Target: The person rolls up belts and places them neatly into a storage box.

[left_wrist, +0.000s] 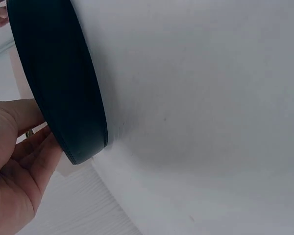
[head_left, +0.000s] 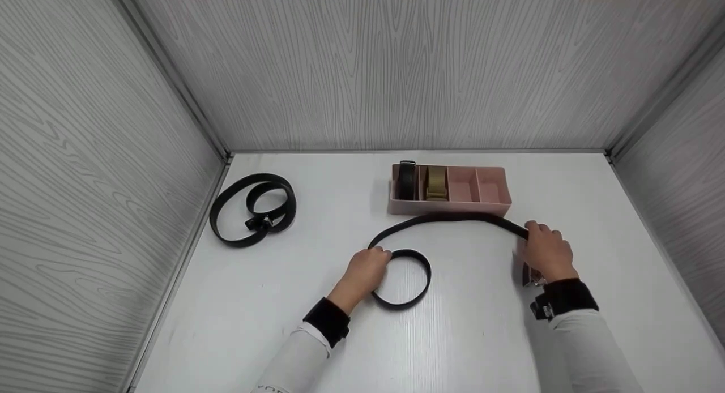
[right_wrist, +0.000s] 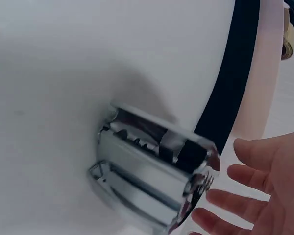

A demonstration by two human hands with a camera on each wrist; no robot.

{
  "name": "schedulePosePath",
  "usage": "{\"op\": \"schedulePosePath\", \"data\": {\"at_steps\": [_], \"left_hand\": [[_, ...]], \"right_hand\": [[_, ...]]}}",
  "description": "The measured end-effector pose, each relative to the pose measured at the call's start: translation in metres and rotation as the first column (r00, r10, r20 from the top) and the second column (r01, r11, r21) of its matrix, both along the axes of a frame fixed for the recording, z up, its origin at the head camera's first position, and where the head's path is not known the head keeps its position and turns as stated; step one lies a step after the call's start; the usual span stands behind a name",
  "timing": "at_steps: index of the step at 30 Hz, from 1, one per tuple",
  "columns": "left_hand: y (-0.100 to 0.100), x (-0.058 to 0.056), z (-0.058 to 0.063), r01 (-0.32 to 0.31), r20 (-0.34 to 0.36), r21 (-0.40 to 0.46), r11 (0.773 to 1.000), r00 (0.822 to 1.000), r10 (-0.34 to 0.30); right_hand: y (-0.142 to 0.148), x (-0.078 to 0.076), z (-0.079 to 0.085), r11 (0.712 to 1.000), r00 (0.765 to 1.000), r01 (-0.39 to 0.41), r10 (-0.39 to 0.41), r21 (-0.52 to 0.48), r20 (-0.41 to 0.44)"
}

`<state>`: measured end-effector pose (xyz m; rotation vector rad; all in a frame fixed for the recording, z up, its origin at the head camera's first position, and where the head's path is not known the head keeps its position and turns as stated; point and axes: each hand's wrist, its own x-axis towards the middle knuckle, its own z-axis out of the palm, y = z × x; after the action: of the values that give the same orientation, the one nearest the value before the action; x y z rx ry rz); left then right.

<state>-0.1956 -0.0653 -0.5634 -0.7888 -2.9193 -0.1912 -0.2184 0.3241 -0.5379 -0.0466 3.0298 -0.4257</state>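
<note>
A long black belt (head_left: 447, 217) spans between both hands, one part curled into a round loop (head_left: 429, 274). The left hand (head_left: 367, 268) pinches the belt at the loop's left side; in the left wrist view its fingertips are hidden behind the wide black strap (left_wrist: 63, 83). At the belt's other end, the right hand (head_left: 548, 250) is beside the silver buckle (right_wrist: 147, 169). Its fingers (right_wrist: 240, 203) are spread and fairly straight in the right wrist view, with the tips right by the strap and buckle.
Just behind the belt stands a pink divided box (head_left: 453, 208), holding a rolled black belt (head_left: 406, 180) and a rolled tan belt (head_left: 436, 183) in its left compartments. Another black belt (head_left: 291, 206) lies loosely coiled at the left. Grey wood-patterned panels (head_left: 362, 70) enclose the white table (head_left: 453, 342).
</note>
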Motion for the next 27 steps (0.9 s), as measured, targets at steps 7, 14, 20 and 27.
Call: {"op": "schedulePosePath", "data": {"at_steps": [7, 14, 20, 27], "left_hand": [[0.002, -0.001, -0.005, -0.094, -0.136, -0.067, 0.993, 0.987, 0.084], [-0.001, -0.004, -0.005, -0.162, -0.093, -0.056, 0.985, 0.983, 0.156], [-0.005, -0.005, -0.002, -0.177, -0.074, -0.056, 0.983, 0.982, 0.173], [-0.012, -0.004, -0.003, -0.172, -0.143, -0.063, 0.983, 0.976, 0.162]], "right_hand": [[-0.002, -0.019, 0.001, 0.998, 0.991, -0.058, 0.053, 0.037, 0.121], [0.005, -0.025, -0.003, 0.982, 0.958, -0.188, 0.188, -0.019, 0.216], [0.029, -0.020, -0.009, 0.958, 0.910, -0.027, 0.142, -0.285, 0.389], [0.058, -0.012, -0.010, 0.869, 0.883, 0.219, 0.017, -0.444, 0.469]]}}
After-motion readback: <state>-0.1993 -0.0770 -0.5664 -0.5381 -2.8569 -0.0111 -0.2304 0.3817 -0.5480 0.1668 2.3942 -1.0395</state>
